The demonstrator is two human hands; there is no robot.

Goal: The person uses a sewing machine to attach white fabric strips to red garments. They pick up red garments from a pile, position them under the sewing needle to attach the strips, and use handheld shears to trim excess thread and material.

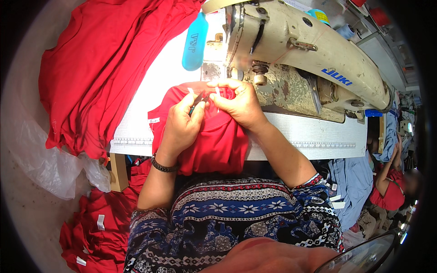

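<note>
In mid-frame my left hand (183,122) grips small thread snips (199,99), and my right hand (242,105) pinches the red garment (211,145) by its edge. The garment lies at centre, below the sewing machine (296,38) at upper right.

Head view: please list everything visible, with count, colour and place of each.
Garment: 1, red, centre
Snips: 1, dark, centre
Sewing machine: 1, cream, upper right
Flat piece: 1, turquoise, beside machine
Table: 1, white, centre
Ruler: 1, white, table's near edge
Cloth heaps: 2, red, left
Plastic: count unclear, clear, left
Other cloth: count unclear, blue, right
Spools: several, mixed, upper right
Worker: 1, red top, right
Glasses: 1, dark, lower right
Bracelet: 1, dark, left wrist
Patterned top: 1, multicoloured, bottom
Left hand: 1, bare, centre
Right hand: 1, bare, centre
</note>
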